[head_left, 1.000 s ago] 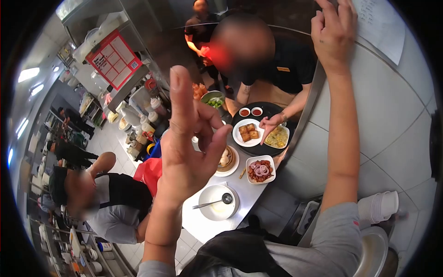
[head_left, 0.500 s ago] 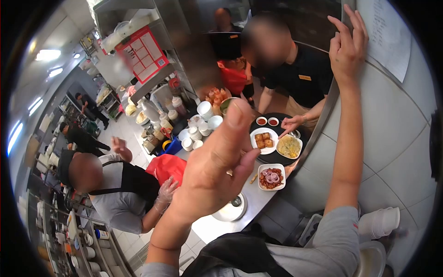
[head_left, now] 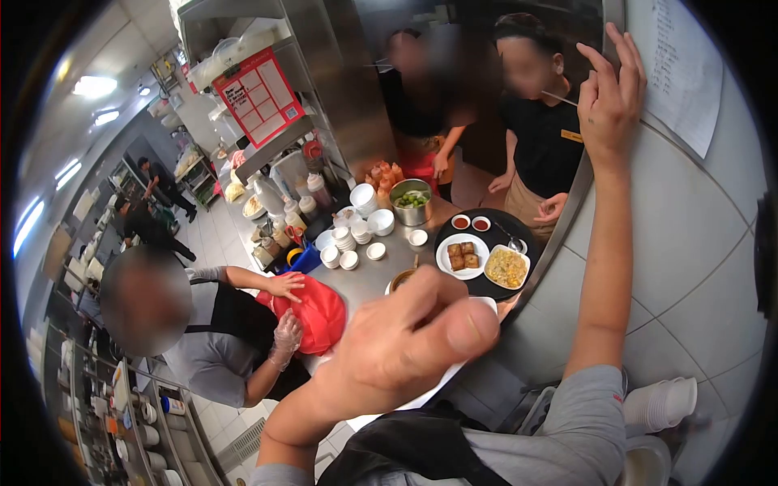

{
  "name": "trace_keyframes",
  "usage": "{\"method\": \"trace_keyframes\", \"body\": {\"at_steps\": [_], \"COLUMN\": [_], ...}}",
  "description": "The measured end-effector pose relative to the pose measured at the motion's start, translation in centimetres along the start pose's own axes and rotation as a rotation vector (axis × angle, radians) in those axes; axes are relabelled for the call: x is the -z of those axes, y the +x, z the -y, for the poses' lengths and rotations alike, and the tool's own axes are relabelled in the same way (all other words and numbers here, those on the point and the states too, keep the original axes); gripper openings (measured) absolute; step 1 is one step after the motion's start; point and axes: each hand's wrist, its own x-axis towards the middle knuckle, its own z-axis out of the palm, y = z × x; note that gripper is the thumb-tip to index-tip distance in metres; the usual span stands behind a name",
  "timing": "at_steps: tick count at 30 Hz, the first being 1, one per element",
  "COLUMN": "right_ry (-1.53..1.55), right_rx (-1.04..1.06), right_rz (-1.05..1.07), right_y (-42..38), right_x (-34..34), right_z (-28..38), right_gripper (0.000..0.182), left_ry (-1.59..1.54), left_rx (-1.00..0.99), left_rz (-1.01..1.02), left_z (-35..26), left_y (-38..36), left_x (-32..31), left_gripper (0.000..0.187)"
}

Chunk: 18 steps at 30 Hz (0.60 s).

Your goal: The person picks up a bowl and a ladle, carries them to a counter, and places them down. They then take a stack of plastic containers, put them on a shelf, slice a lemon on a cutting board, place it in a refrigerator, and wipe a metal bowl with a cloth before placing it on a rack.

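My left hand (head_left: pixel 397 340) is raised over the metal counter, close to the camera. Its thumb is stretched out and the index finger bent; the other fingers are largely hidden, and nothing shows in it. My right hand (head_left: pixel 612 109) is up at the metal edge (head_left: pixel 598 154) of the opening, fingers apart and empty, apparently resting there. Beyond the left hand lies a round black tray (head_left: pixel 478 287). It carries a white plate (head_left: pixel 443 261) of browned square pieces, a square bowl of yellow rice (head_left: pixel 508 267), two red sauce dishes (head_left: pixel 460 222) and a spoon (head_left: pixel 513 236).
A gloved co-worker at left handles a red bag (head_left: pixel 316 316). Two people stand beyond the opening. A pot of green fruit (head_left: pixel 411 202), stacked white bowls (head_left: pixel 344 237) and squeeze bottles (head_left: pixel 317 189) stand on the counter. Stacked plastic cups (head_left: pixel 660 405) are at lower right.
My left hand has lowered, its thumb swinging down from upright; it now covers the bowl of topped food. My right hand stays put. The person beyond the opening withdrew a pointing hand from the tray.
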Motion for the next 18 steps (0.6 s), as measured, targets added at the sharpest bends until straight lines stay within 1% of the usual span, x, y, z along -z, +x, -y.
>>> {"method": "trace_keyframes", "body": {"at_steps": [1,4,5,6,8,9,10,11,12,14,15,16,18], "right_ry": [0.014,0.034,0.043,0.043,0.015,0.018,0.024,0.031,0.034,0.036,0.039,0.043,0.038], "right_rx": [0.007,0.014,0.014,0.01,0.011,0.007,0.008,0.008,0.004,-0.002,-0.007,-0.009,-0.007], "right_rz": [-0.015,-0.03,-0.032,-0.033,-0.023,-0.027,-0.028,-0.03,-0.036,-0.027,-0.04,-0.032,-0.028], "right_y": [0.0,0.0,0.0,0.0,0.1,0.1,0.1,0.1,0.1,0.3,0.3,0.3,0.5], "right_x": [-0.1,-0.1,0.0,0.0,0.1,0.0,0.0,0.0,0.1,0.1,0.0,0.0,0.1], "right_z": [-0.1,-0.1,-0.1,-0.1,0.1,0.1,0.1,0.1,0.1,0.2,0.2,0.2,0.1], "right_gripper": [0.038,0.038,0.038,0.038,0.038,0.038,0.038,0.039,0.039,0.039,0.039,0.039,0.039], "left_ry": [-0.041,-0.033,-0.009,-0.006,-0.023,-0.066,-0.06,-0.054,-0.046,-0.048,-0.049,-0.055,-0.016], "left_rx": [0.053,0.11,0.071,0.072,0.048,0.133,0.134,0.13,0.125,0.138,0.212,0.288,-0.346], "left_rz": [0.026,0.078,0.077,0.08,0.035,0.016,0.015,0.055,0.095,0.089,0.094,0.1,0.057], "left_z": [-0.5,-2.2,-2.3,-2.4,-2.8,-3.1,-3.3,-3.5,-3.6,-4.7,-5.6,-6.1,-4.8], "left_y": [-0.3,-0.1,-0.1,-0.2,-0.5,-0.6,-0.7,-0.7,-0.8,-1.8,-2.4,-2.9,-1.1], "left_x": [0.0,0.3,0.3,0.1,-0.2,-0.4,-0.1,0.2,0.4,0.4,0.3,0.0,-0.5], "left_gripper": [0.064,0.058,0.054,0.054,0.048,0.029,0.029,0.023,0.022,0.026,0.023,0.024,0.059]}}
